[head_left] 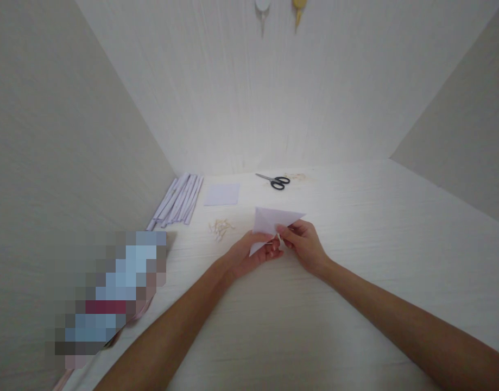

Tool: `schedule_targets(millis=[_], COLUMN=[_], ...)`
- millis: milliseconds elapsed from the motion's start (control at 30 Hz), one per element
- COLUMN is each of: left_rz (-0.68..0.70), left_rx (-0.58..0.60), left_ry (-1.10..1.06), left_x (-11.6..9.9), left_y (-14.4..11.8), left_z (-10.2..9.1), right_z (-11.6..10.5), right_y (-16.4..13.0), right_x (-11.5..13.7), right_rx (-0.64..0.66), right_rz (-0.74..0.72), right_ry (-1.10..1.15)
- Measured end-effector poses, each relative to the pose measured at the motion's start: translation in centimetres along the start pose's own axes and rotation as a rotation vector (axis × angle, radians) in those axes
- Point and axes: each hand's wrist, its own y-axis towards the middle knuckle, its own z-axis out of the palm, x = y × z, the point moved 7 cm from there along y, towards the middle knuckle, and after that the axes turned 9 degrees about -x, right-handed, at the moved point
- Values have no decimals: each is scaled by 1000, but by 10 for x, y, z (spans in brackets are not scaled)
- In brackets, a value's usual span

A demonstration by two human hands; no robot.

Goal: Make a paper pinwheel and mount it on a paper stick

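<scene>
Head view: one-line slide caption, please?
Both hands, left and right, hold folded paper above table; scissors beyond.

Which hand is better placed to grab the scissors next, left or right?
Right, probably. The scissors lie beyond the folded paper, nearly in line with the right hand. The left hand sits lower and further left, under the paper.

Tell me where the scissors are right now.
In the head view the scissors lie flat on the white table by the back wall, beyond both hands and the folded paper, just right of the square paper sheet.
</scene>
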Motion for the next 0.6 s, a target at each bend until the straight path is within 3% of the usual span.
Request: schedule_targets(millis=[233,600], left_rz=[-29,59], left_rx=[77,-5], left_ry=[16,163], left_x=[1,2], left_y=[-3,2], left_z=[9,2], right_z=[-1,-4], right_y=[1,3], right_x=[-3,-7], right_rx=[19,-11], right_rz=[4,46], right_ry=[-4,-28])
